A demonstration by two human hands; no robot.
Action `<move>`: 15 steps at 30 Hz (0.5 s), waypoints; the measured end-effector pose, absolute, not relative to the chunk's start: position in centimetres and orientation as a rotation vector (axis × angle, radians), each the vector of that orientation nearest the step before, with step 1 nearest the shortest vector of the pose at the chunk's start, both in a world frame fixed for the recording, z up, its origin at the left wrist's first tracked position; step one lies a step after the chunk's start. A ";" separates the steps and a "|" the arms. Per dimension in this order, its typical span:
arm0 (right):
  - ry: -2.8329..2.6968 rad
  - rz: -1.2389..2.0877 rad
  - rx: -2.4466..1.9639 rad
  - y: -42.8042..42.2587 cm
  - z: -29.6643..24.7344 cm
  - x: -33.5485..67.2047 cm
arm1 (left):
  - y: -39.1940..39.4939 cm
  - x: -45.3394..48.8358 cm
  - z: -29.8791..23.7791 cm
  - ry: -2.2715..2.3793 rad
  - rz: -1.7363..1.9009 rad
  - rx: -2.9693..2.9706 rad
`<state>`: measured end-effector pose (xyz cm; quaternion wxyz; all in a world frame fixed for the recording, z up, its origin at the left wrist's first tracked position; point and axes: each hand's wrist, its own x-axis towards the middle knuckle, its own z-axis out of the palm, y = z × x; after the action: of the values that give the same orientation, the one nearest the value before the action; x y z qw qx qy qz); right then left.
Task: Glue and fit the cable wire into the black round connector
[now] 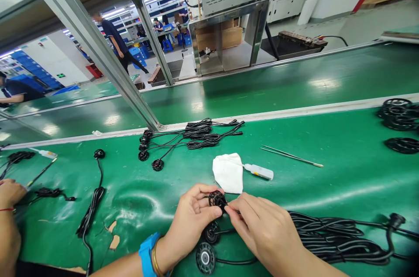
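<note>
In front of me, my left hand point(188, 216) holds a small black round part with a ribbed, open frame point(217, 199) between thumb and fingers. My right hand point(266, 227) pinches at the right side of this part; what lies between its fingertips is too small and covered to make out. Just below the hands are a black round part point(212, 232) and a black slotted disc point(205, 258) with a pale centre, a cable running right from it. Bundled black cables point(337, 237) lie beside my right hand. Beyond the hands rest a folded white cloth point(228, 173) and a small white bottle point(259, 171).
Tweezers point(291, 156) lie at right on the green work surface. Corded black parts point(199, 134) are near the ledge, with another cable point(93, 211) at left. Black discs point(397, 113) sit far right. A co-worker's hand point(11, 193) is at left. A metal post point(108, 59) rises ahead.
</note>
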<state>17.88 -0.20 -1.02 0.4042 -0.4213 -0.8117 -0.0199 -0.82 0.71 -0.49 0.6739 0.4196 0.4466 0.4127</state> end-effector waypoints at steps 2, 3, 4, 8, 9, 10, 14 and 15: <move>-2.068 -0.060 -1.058 -0.2 -1.1 17.8 | 0.7 -0.7 -0.6 1.015 0.919 0.955; -2.075 -0.065 -1.056 -0.2 -1.1 17.8 | 0.6 -0.7 -0.6 1.021 0.913 0.960; -2.081 -0.069 -1.055 -0.2 -1.1 17.7 | 0.6 -0.7 -0.6 1.026 0.908 0.965; -2.079 -0.115 -1.064 -0.1 -1.2 17.8 | 0.7 -0.6 -0.5 1.023 0.901 0.970; -2.078 -0.112 -1.064 -0.1 -1.2 17.9 | 0.8 -0.7 -0.5 1.011 0.903 0.966; -2.078 -0.092 -1.063 -0.1 -1.2 18.0 | 0.9 -0.7 -0.4 0.996 0.906 0.960; -2.058 0.042 -1.083 -0.2 -0.9 18.5 | 1.3 -0.8 -0.2 0.941 0.915 0.921; -2.050 0.058 -1.091 -0.2 -0.9 18.6 | 1.3 -0.9 -0.2 0.932 0.912 0.917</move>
<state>18.59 -0.18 -0.87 0.3978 -0.4310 -0.8096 0.0230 -0.90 1.30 -0.21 0.6987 0.4113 0.4184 0.4094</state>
